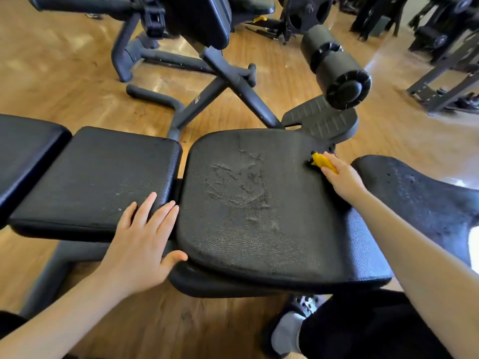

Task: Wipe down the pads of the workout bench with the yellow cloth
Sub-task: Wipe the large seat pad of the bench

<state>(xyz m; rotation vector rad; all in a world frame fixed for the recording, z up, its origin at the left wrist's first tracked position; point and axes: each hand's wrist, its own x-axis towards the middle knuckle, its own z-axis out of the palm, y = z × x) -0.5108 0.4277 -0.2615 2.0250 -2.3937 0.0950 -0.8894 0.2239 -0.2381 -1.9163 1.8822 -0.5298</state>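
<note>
A black workout bench lies across the view with a wide seat pad (259, 203) in the middle, worn and scuffed on top. A rectangular pad (98, 177) sits to its left, and another pad (23, 151) at the far left. My right hand (342, 177) grips the bunched yellow cloth (321, 161) and presses it on the seat pad's far right corner. My left hand (142, 237) rests flat with straight fingers on the near edge of the rectangular pad, its thumb against the seat pad's edge.
A dark curved pad (427, 198) lies at the right. A foam roller (337, 68) and footplate (321, 117) stand beyond the seat. Bench frame legs (207, 99) cross the wooden floor (64, 73). Other gym machines stand at the back. My shoe (287, 330) is below.
</note>
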